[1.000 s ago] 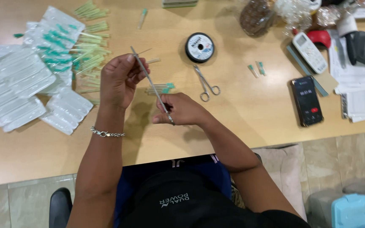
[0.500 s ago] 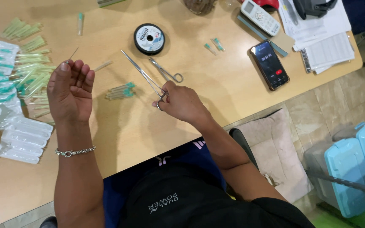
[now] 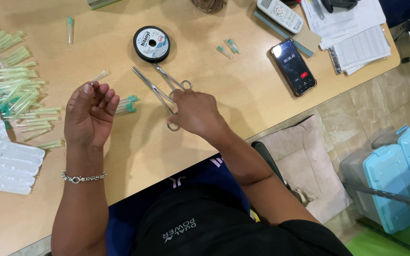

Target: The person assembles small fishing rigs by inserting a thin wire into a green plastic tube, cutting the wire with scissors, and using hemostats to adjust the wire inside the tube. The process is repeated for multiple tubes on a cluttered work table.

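Steel forceps (image 3: pixel 155 90) gripped in the right hand (image 3: pixel 193 113).
Left hand (image 3: pixel 90 116) half-curled, pinching something tiny; scissors (image 3: pixel 172 80) just beyond the right.

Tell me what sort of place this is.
Probably a desk used for suture or medical-supply handwork, not a clinic room. The wooden table holds capped needles, a thread spool and scissors; the right hand holds forceps.

Spool (image 3: pixel 152 43) behind forceps (image 3: pixel 155 90); scissors (image 3: pixel 172 80) beside them; phone (image 3: pixel 293 66) to right; capped needles (image 3: pixel 17 99) far left on table (image 3: pixel 243 104).
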